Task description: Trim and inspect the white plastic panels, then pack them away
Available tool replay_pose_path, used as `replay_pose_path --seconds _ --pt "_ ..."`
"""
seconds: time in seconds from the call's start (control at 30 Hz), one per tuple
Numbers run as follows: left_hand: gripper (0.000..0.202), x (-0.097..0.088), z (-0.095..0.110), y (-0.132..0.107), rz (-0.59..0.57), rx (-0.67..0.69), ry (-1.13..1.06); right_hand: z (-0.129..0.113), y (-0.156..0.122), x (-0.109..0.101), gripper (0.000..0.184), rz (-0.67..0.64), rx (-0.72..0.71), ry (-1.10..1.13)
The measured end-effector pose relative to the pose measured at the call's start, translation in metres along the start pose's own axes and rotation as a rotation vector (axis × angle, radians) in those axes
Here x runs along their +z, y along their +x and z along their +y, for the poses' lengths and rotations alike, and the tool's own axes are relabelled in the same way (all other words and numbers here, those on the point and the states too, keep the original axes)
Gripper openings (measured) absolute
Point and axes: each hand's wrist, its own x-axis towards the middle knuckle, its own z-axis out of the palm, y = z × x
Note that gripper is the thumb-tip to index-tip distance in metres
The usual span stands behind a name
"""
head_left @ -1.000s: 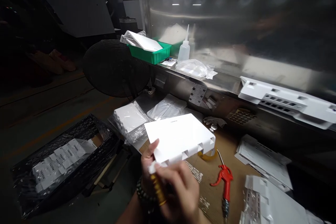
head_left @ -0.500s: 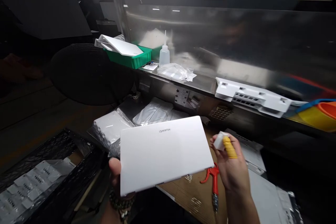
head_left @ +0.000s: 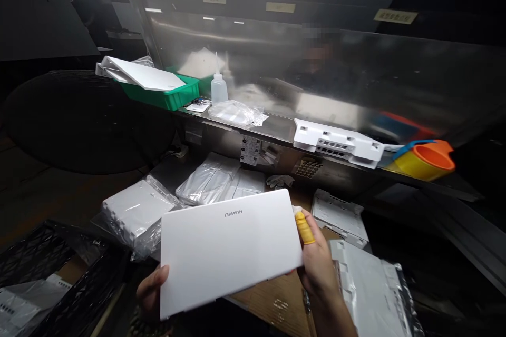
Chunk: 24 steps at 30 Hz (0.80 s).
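A flat white cover marked HUAWEI (head_left: 231, 253), the lettering upside down, is held tilted in front of me. My left hand (head_left: 152, 287) grips its left edge, thumb on the face and the other fingers hidden behind. At the right edge is my right hand (head_left: 314, 247), with a yellow finger cot (head_left: 304, 228) on the thumb. Between its fingers a small white pad (head_left: 296, 210), perhaps folded cloth, shows only in part against the cover's edge. Under the cover lies brown cardboard (head_left: 276, 303).
Bagged white parts (head_left: 136, 205) lie behind and left, near a black crate (head_left: 43, 237). More white parts (head_left: 367, 284) are stacked at right. The metal shelf holds a green bin (head_left: 177, 97), a squeeze bottle (head_left: 219, 89), a slotted white part (head_left: 336, 145) and tape rolls (head_left: 427, 160).
My right hand has moved left, bringing the white pad to the cover's right edge. The cover now hides the red air gun. The view has swung right.
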Motion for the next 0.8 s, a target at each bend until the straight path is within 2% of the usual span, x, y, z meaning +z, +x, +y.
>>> replay_pose_path --seconds 0.13,0.2,0.3,0.37,0.43,0.5,0.57,0.7,0.8 --pt "0.049 0.041 0.023 0.007 0.107 0.039 0.264 0.008 0.002 -0.018 0.039 -0.054 -0.232 -0.084" --pt "0.041 0.049 0.025 0.012 0.117 0.078 0.396 0.009 0.004 -0.03 0.038 -0.062 -0.345 -0.144" --pt "0.029 0.05 0.02 0.017 0.032 0.278 0.628 0.002 0.007 -0.045 0.034 0.061 -0.443 -0.224" --pt "0.021 0.05 0.019 0.018 -0.06 0.429 0.776 -0.007 0.006 -0.049 0.032 0.079 -0.359 -0.171" --pt "0.015 0.054 0.021 0.019 -0.176 0.539 0.867 -0.016 0.005 -0.05 0.033 -0.014 -0.182 -0.07" --pt "0.012 0.059 0.025 0.021 -0.293 0.608 0.909 -0.021 0.003 -0.047 0.038 -0.113 -0.037 0.015" --pt "0.012 0.063 0.028 0.023 -0.364 0.631 0.909 -0.022 0.002 -0.044 0.042 -0.141 0.035 0.067" --pt "0.013 0.07 0.031 0.021 -0.41 0.612 0.858 -0.019 0.001 -0.042 0.048 -0.084 0.088 0.123" --pt "0.009 0.077 0.033 0.015 -0.358 0.561 0.832 -0.016 0.002 -0.041 0.05 -0.045 0.126 0.143"
